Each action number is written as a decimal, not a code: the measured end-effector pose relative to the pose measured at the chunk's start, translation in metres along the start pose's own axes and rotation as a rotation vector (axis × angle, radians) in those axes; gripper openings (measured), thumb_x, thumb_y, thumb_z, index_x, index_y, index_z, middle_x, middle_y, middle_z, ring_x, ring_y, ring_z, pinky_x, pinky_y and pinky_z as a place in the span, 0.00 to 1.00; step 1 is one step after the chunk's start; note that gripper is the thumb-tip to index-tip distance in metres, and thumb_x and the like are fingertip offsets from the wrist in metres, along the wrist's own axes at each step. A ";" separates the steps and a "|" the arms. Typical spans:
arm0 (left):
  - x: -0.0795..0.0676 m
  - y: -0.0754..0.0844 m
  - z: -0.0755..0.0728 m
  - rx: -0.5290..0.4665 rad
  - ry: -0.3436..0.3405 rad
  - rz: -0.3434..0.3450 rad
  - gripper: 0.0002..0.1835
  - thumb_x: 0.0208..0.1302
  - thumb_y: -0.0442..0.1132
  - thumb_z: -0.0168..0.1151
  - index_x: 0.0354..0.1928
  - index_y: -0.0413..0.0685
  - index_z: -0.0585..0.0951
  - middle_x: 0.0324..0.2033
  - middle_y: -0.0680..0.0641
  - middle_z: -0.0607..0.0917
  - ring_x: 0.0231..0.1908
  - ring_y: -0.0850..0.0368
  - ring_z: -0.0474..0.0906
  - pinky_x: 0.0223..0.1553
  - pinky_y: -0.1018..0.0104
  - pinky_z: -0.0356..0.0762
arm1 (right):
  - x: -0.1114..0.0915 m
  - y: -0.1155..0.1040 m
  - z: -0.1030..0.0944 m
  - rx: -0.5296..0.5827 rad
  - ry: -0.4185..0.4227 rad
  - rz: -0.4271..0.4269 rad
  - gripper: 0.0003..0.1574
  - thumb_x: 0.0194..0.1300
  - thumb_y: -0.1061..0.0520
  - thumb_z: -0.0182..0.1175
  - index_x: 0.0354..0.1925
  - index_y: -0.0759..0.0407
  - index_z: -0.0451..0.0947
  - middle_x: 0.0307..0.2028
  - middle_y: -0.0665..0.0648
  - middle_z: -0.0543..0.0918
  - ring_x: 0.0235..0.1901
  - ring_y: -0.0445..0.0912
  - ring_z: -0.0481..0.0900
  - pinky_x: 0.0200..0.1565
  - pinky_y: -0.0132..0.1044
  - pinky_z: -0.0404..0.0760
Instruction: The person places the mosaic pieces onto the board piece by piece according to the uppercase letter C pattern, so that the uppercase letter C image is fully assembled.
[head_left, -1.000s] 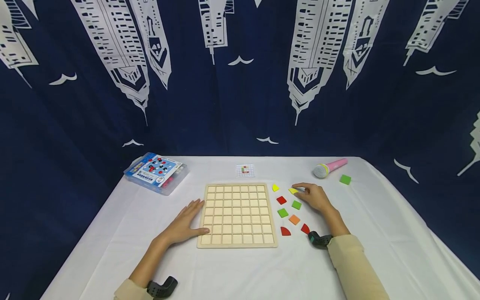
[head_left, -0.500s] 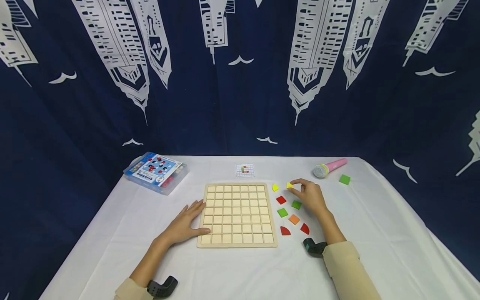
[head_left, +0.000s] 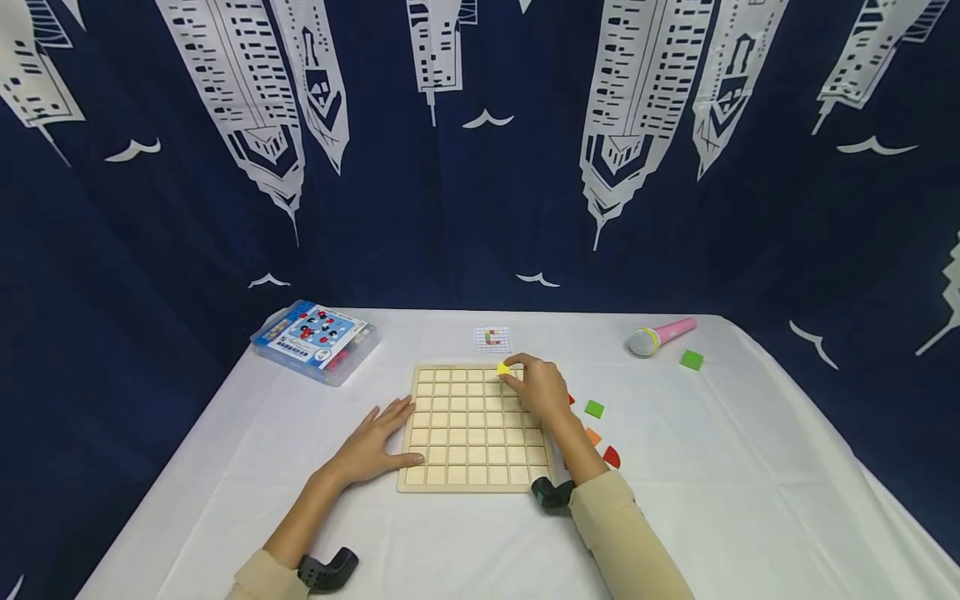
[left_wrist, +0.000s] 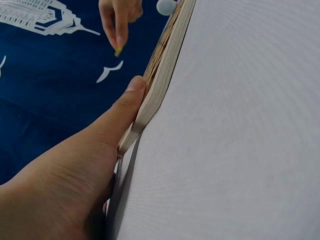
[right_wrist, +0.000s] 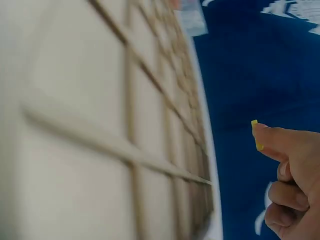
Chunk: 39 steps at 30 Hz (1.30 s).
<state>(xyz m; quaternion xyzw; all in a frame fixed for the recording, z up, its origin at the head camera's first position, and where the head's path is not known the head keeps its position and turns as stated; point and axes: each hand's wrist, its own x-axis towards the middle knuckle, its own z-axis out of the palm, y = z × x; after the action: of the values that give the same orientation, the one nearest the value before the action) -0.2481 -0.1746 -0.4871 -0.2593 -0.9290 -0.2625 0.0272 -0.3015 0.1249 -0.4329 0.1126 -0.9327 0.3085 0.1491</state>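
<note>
My right hand pinches a small yellow tile between thumb and index finger, over the far right part of the wooden grid board. In the right wrist view the tile shows edge-on at the fingertips, apart from the board. My left hand lies at the board's left side with fingers spread. Its thumb rests on the board's rim, as the left wrist view shows for the left hand. A small card with a coloured grid pattern lies just beyond the board.
Right of the board lie a green tile, a red rounded tile and an orange tile, partly behind my forearm. Farther off are a pink toy microphone and another green tile. A clear plastic box stands back left.
My right hand has lifted the yellow tile from among the loose tiles and carried it left, over the board. The left hand has stayed in place.
</note>
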 end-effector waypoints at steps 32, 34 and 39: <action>0.001 -0.002 0.002 0.015 0.003 0.001 0.52 0.49 0.68 0.61 0.68 0.41 0.60 0.69 0.45 0.56 0.68 0.47 0.49 0.67 0.49 0.39 | -0.009 0.011 0.017 0.048 -0.064 0.051 0.19 0.56 0.49 0.66 0.45 0.54 0.82 0.16 0.53 0.76 0.13 0.41 0.64 0.14 0.32 0.63; 0.001 -0.002 0.001 0.018 0.004 0.001 0.52 0.49 0.68 0.60 0.68 0.41 0.60 0.69 0.45 0.56 0.68 0.47 0.49 0.67 0.49 0.39 | -0.012 0.017 0.007 0.048 -0.041 0.060 0.19 0.57 0.49 0.65 0.46 0.55 0.81 0.12 0.51 0.70 0.11 0.41 0.59 0.12 0.31 0.59; 0.000 -0.002 0.000 0.026 0.008 0.006 0.51 0.49 0.68 0.60 0.68 0.40 0.60 0.68 0.45 0.57 0.68 0.46 0.49 0.67 0.48 0.39 | -0.021 0.043 -0.020 -0.019 0.035 0.098 0.21 0.55 0.48 0.65 0.45 0.57 0.82 0.11 0.50 0.61 0.11 0.40 0.53 0.11 0.31 0.53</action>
<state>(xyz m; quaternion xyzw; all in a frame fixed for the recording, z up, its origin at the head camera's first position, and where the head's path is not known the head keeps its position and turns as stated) -0.2491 -0.1759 -0.4881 -0.2606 -0.9315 -0.2514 0.0349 -0.2904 0.1729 -0.4482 0.0600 -0.9373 0.3083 0.1512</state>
